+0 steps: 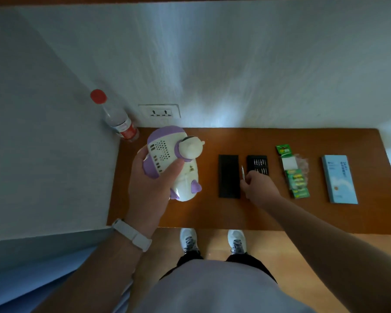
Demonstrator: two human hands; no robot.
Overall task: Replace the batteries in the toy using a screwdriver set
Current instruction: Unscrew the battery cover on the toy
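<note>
Toy [167,152], white plastic with purple feet and a perforated speaker grille, sits gripped in the left hand [149,190] above the left end of the table [303,215], while the right hand [260,188] pinches a slim screwdriver [243,171].

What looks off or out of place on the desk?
Only the battery pack: its clear blister is torn open and crumpled beside the card. The black cover lies beside the bit tray, apart. Nothing spilled or toppled.
</note>
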